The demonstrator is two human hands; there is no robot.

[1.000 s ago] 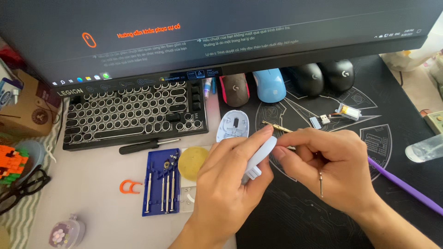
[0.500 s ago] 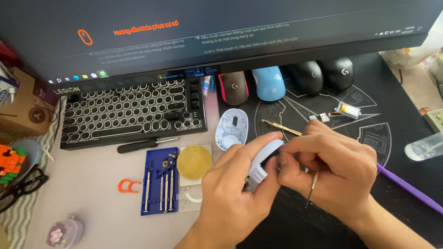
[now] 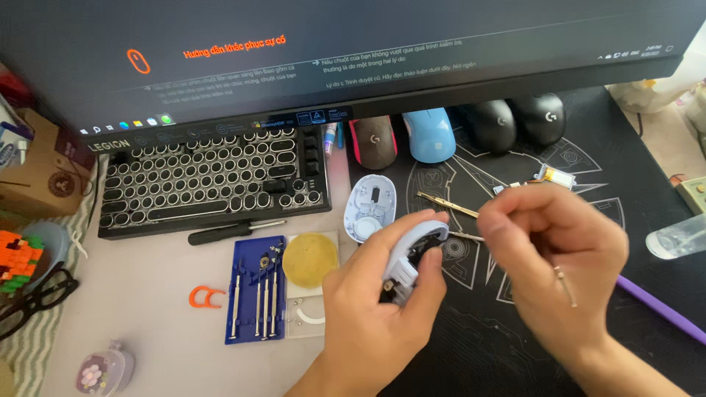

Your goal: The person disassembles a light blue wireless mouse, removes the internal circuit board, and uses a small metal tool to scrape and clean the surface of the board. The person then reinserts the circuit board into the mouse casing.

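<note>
Soft daylight, slight hand blur

Your monitor (image 3: 353,51) spans the top: wide, dark screen with orange and pale text lines, an orange mouse outline at left, and a taskbar strip along its lower edge. A brown cardboard box (image 3: 33,173) with a round dark emblem sits at far left, just beside the keyboard (image 3: 213,176).
</note>
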